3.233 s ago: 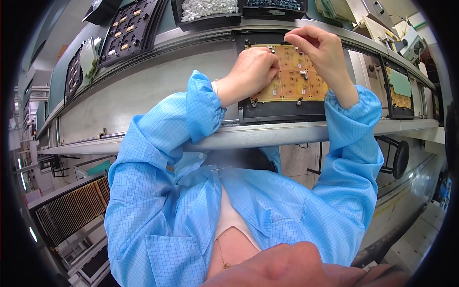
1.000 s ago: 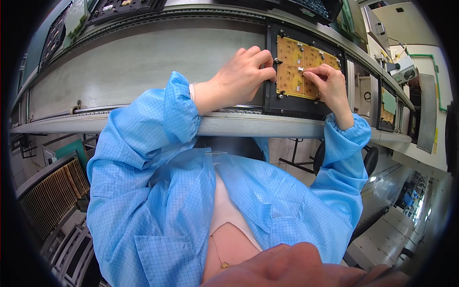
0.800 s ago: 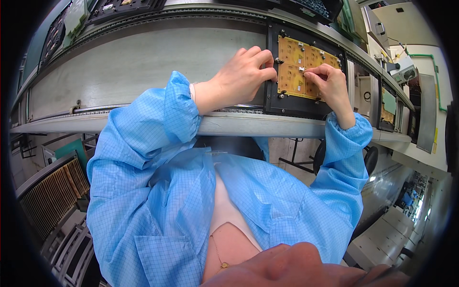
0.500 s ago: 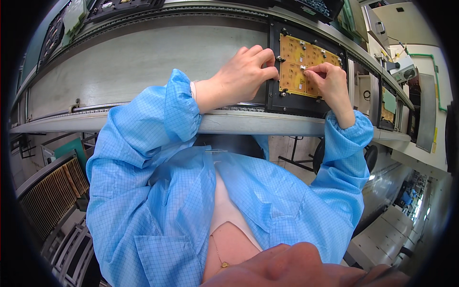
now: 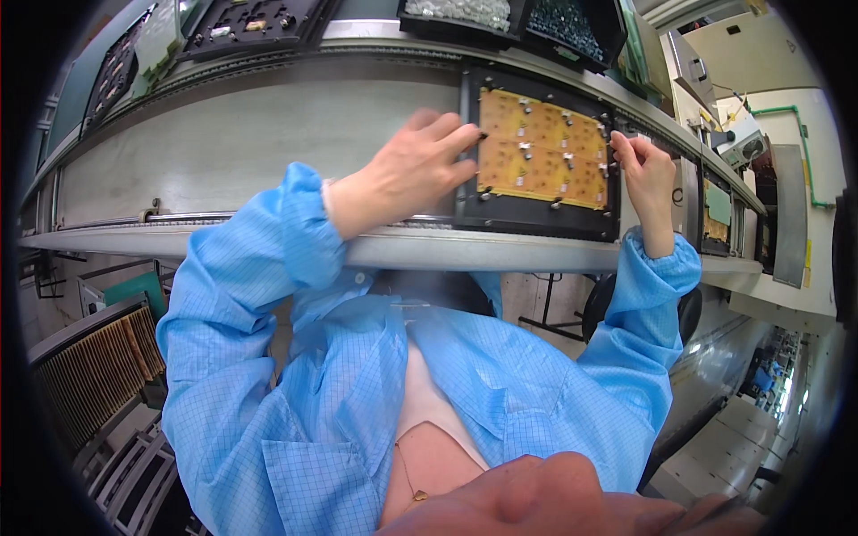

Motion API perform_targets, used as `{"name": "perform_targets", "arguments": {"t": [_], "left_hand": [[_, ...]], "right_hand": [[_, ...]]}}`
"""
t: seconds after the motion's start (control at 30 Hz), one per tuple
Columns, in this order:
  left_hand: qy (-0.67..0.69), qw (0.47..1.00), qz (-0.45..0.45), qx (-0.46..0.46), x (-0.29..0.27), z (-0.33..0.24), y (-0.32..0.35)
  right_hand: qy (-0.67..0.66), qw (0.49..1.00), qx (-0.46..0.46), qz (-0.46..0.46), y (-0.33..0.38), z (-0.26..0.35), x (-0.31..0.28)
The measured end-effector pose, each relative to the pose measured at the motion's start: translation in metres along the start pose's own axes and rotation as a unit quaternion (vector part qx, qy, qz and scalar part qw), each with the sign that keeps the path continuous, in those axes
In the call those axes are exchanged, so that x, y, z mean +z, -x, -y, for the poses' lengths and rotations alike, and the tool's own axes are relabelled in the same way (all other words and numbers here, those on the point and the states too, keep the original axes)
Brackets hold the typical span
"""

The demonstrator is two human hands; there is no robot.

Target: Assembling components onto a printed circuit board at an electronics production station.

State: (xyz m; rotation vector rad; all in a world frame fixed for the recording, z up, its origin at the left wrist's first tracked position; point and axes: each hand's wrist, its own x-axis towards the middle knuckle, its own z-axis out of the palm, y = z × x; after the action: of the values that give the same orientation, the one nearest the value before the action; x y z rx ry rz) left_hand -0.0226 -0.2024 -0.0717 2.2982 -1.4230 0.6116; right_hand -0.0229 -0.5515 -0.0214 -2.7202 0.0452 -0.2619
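A yellow-orange circuit board panel point(image 5: 542, 174) with small white connectors point(image 5: 525, 149) and printed marks lies in a black carrier frame point(image 5: 536, 217) on the conveyor. Dark clips stand along the panel's edges. My left hand point(image 5: 402, 170) reaches over the frame's left side. Its thumb and forefinger are apart near a clip, and the other fingers are blurred. Just beyond the panel's right edge is my right hand point(image 5: 648, 179), thumb and forefinger pinched together. I cannot make out whether a small part or a clip is between those fingertips.
A metal conveyor bed point(image 5: 241, 134) stretches left, bounded by a front rail point(image 5: 375, 246). Behind stand a bin of clear parts point(image 5: 460, 13), a bin of dark bluish parts point(image 5: 572, 31) and another black carrier point(image 5: 255, 27). A second board point(image 5: 718, 201) sits at right.
My right hand has left the white connector in the panel's middle and moved to its right edge. The carrier has shifted slightly left, and my left hand has moved left and down. The view has shifted too.
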Motion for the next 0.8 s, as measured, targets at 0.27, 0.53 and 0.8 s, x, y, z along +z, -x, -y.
{"name": "perform_targets", "arguments": {"t": [0.27, 0.53, 0.8], "left_hand": [[-0.073, 0.993, 0.048, -0.079, -0.057, 0.032, 0.083], [-0.192, 0.945, -0.099, -0.246, -0.101, 0.137, 0.114], [-0.257, 0.688, 0.012, -0.679, -0.141, 0.294, 0.107]], "right_hand": [[-0.115, 0.991, -0.036, 0.052, -0.008, -0.001, 0.074], [-0.239, 0.969, -0.042, 0.037, -0.021, -0.017, 0.122], [-0.279, 0.96, 0.027, -0.014, -0.004, -0.043, 0.135]]}}
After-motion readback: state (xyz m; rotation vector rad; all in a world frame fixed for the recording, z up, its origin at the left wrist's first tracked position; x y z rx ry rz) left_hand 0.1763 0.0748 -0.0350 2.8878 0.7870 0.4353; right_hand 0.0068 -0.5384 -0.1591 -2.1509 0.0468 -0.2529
